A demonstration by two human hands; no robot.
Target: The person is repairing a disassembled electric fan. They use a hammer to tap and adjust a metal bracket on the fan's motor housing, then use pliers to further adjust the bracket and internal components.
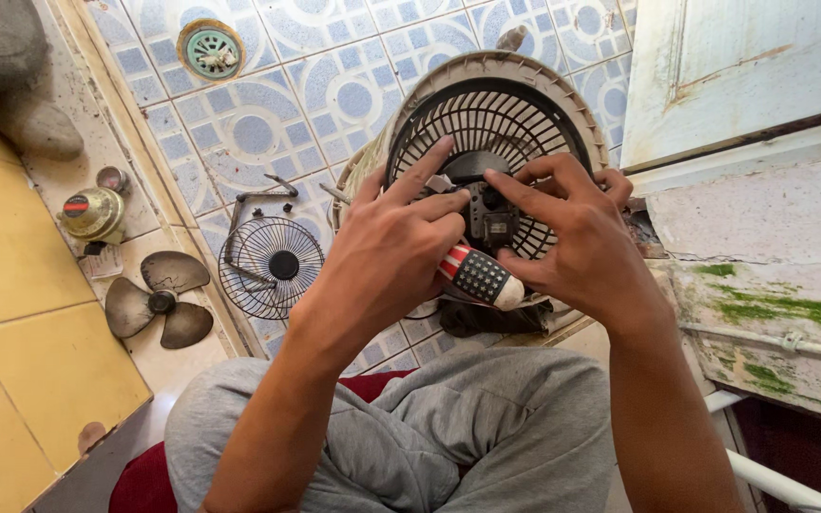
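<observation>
Black fan grille [525, 119] w/ beige rim, red-white-black checkered screwdriver handle [477, 275], blue-patterned floor tiles [249, 133].

Bright daylight, soft shadows (darker under forearms), sharp focus, wide-angle bending at edges.
</observation>
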